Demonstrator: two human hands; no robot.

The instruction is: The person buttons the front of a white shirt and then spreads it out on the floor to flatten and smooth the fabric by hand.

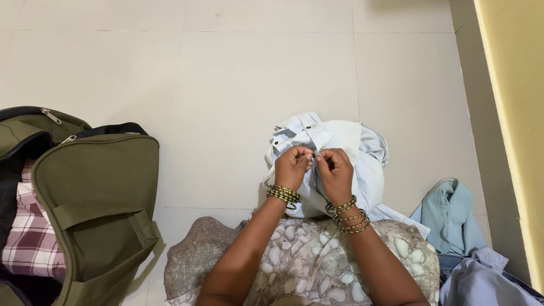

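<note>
Pale-blue cloth is what both hands are busy with: a light shirt [334,153] is bunched up on the floor [226,85], just in front of the lap. Its placket is pinched by the left hand [293,167], fingers curled tight on the fabric, and by the right hand [334,170], thumb and forefinger closed on the same edge. The two hands are held almost touching, over the middle of the shirt. Green and gold bangles [285,194] are worn on both wrists. An olive bag [99,209] is seen open at the left, with a plaid cloth [31,238] tucked inside. More blue clothes [450,218] are heaped at the right, near a yellow wall [518,113].
</note>
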